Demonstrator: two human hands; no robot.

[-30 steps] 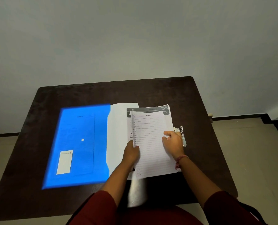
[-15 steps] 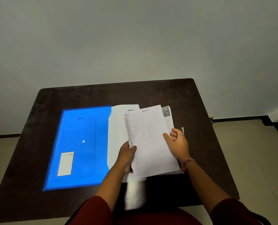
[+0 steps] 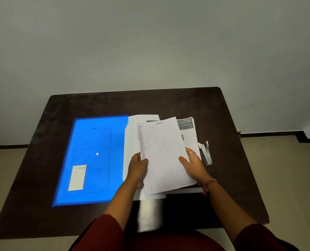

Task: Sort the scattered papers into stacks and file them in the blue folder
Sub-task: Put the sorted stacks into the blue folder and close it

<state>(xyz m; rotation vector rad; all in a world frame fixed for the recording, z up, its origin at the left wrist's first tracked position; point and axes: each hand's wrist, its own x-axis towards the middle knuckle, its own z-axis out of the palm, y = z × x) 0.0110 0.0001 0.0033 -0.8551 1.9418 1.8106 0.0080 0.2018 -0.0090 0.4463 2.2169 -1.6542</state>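
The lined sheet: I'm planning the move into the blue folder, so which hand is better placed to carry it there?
Probably the left hand: it grips the lined sheet on the edge nearest the blue folder. The right hand holds the far edge, beside the stapler.

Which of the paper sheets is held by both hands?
The lined sheet headed "Section 1": the left hand and right hand grip its side edges. The sheet with grey header boxes and the plain white sheet lie beneath it.
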